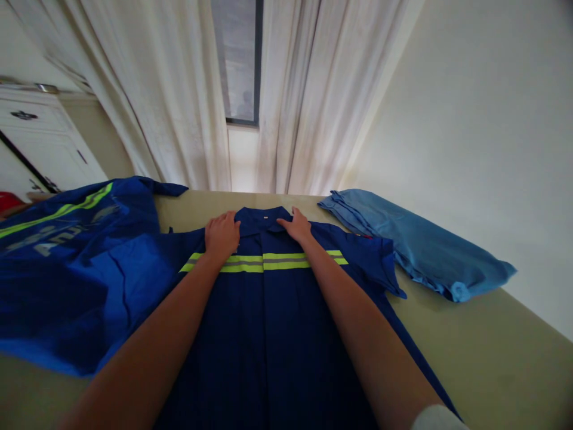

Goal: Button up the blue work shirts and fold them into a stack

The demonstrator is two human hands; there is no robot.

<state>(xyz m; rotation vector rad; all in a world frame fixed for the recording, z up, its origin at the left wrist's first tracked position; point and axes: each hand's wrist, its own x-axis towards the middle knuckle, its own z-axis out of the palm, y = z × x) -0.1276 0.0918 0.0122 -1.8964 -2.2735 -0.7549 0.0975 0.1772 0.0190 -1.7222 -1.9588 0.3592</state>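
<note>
A dark blue work shirt (242, 328) lies front up before me, its collar at the far end. A yellow-green band with a grey stripe crosses its chest. My left hand (222, 235) is closed on the cloth at the left of the collar, fingers together and bent over it. On the collar's other side, my right hand (299, 227) pinches the cloth, the thumb pointing inward over the collar. Most of the right fingertips are hidden. The shirt's right-hand sleeve (373, 260) spreads out short and wide, while its lower end runs out of view beneath my forearms.
Another blue garment (129, 275) with a reflective stripe and lettering lies at left, touching the shirt. A folded light blue garment (416, 239) rests at right on the pale table (501, 358). Behind are curtains (179, 89), a window (239, 60) and a white cabinet (45, 131).
</note>
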